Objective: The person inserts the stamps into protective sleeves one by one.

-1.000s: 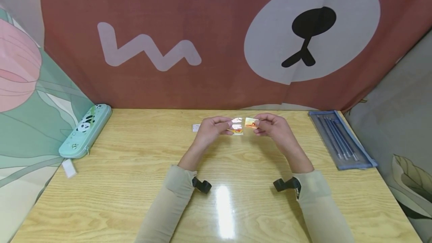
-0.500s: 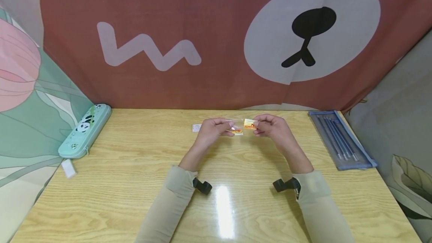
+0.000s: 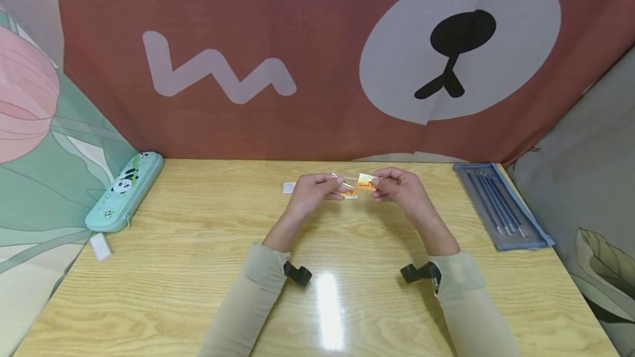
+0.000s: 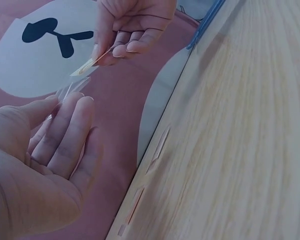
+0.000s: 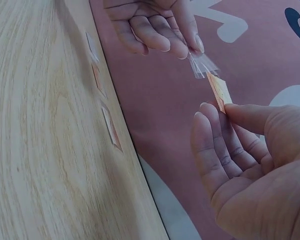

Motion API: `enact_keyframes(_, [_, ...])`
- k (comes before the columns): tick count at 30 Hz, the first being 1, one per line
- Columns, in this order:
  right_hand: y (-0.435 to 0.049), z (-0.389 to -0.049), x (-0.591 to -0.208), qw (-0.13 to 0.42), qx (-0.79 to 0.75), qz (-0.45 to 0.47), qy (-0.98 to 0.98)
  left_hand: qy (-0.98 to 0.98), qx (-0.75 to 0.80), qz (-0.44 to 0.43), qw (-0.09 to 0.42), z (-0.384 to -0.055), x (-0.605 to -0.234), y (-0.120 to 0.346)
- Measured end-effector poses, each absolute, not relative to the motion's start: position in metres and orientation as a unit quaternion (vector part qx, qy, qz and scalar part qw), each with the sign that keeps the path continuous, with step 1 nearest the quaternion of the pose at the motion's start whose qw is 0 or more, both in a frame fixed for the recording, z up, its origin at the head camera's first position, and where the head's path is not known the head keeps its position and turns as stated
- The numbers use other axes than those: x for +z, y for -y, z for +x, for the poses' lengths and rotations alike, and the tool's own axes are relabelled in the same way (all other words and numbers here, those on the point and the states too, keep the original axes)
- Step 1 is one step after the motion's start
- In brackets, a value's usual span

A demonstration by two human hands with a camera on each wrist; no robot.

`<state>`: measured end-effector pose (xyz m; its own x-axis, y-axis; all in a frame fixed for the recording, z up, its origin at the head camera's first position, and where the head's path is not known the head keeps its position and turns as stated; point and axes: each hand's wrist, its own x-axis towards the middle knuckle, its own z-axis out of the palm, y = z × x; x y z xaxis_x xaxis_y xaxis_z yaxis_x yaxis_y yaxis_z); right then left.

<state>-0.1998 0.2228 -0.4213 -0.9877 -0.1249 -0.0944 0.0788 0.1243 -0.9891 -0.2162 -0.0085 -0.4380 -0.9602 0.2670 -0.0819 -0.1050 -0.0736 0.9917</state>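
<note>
Between thumb and fingers, my left hand (image 3: 311, 191) pinches a small clear plastic sleeve (image 5: 202, 66). My right hand (image 3: 404, 189) pinches a small yellow-and-orange picture card (image 3: 366, 181) by its right side, thumb on top. In the right wrist view the card's free edge is right at the sleeve's near edge, and both are held up over the back of the table. Under the left fingertips in the head view, another orange-and-yellow card (image 3: 350, 194) lies on the table. A small white card (image 3: 289, 187) shows to the left, partly behind the left hand.
A mint panda pencil case (image 3: 126, 191) lies at the left, with a white block-like piece (image 3: 101, 247) by its lower end. At the right is a blue mesh pouch (image 3: 503, 205) holding several pens or sticks. A brown bear-print cloth (image 3: 317, 98) hangs behind the table.
The plastic sleeve has tilted; its bright glare has shrunk to thin lines along its edges. The card in my right hand has shifted slightly left toward the sleeve.
</note>
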Motion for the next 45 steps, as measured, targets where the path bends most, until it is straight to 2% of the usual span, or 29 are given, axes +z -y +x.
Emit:
enact_keyframes(9, [-0.221, -0.199, -0.420, 0.076, -0.664, -0.002, -0.744, -0.667, 0.733, 0.056, 0.122, -0.216, -0.438, 0.008])
enact_keyframes(22, [-0.215, -0.198, -0.417, 0.045, -0.675, 0.009, -0.737, -0.639, 0.762, 0.039, 0.102, -0.214, -0.438, 0.007])
enact_keyframes(45, [-0.210, -0.196, -0.415, 0.038, -0.681, 0.015, -0.731, -0.616, 0.783, 0.016, 0.092, -0.213, -0.436, 0.006])
